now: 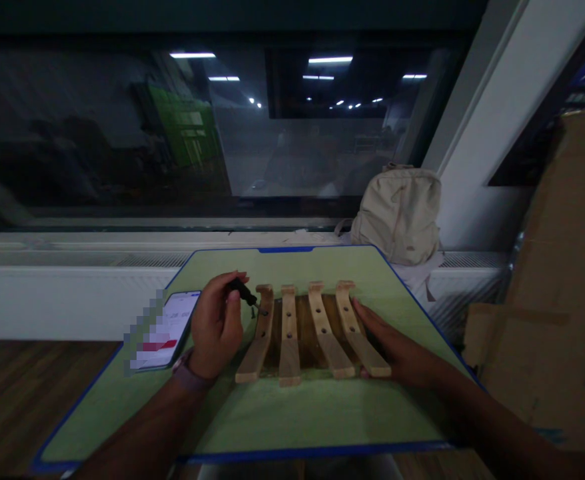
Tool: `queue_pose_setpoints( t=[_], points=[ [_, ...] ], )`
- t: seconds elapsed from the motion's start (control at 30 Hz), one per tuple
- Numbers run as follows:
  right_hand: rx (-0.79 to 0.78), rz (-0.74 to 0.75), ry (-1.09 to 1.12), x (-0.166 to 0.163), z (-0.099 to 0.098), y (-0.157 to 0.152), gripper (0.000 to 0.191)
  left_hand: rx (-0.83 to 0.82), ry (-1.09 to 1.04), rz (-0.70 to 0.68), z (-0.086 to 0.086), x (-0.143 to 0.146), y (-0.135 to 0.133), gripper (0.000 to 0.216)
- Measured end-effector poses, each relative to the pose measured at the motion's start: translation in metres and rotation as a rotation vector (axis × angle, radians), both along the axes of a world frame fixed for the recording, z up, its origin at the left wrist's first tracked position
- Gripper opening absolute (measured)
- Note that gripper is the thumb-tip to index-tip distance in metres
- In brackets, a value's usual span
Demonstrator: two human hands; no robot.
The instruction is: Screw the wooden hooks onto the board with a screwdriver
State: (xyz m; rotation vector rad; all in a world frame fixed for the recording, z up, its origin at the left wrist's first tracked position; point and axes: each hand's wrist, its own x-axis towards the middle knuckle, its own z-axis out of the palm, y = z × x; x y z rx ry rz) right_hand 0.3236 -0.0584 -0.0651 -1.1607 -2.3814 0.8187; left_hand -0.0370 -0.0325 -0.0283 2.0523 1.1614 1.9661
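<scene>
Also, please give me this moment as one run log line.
Left hand: holds black screwdriver, tip at leftmost wooden strip | Right hand: at right edge of wooden rack | Phone: on table, left of left hand

The tabletop [302, 420] is pale green, blue-rimmed; at lower centre, wooden strips [289, 333] are tan, the board [306, 327] darker brown, the screwdriver [242, 291] handle black.

Wooden rack [309, 333] | four curved slats [289, 360] (two holes each) | screwdriver [243, 291] | black-handled, tilted, tip at leftmost slat [259, 345]

dark window [97, 190] | reflected strip lights [330, 60] | white radiator [72, 303] | brown floor [12, 400]
</scene>
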Motion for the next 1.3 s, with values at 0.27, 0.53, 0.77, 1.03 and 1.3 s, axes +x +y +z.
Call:
queue_pose_setpoints(
  t=[0.27,0.53,0.77,1.03,1.3],
  points=[
    [-0.008,-0.017,-0.009,-0.001,-0.001,0.002,0.123,0.003,0.035,0.065,0.000,-0.003,0.003,0.031],
    [0.001,0.004,-0.005,0.000,-0.001,0.002,0.121,0.006,-0.023,-0.087,0.004,0.002,0.000,0.028],
    [-0.013,-0.003,-0.004,0.000,0.002,0.000,0.122,-0.013,-0.010,0.027,0.004,0.000,0.000,0.029],
    [-0.013,-0.003,0.004,-0.002,0.005,-0.001,0.120,0.037,-0.011,-0.023,0.002,-0.002,0.002,0.027],
    [-0.023,-0.018,-0.015,-0.002,0.003,0.000,0.123,-0.078,-0.081,-0.043,0.003,0.002,-0.001,0.031]
  ],
)
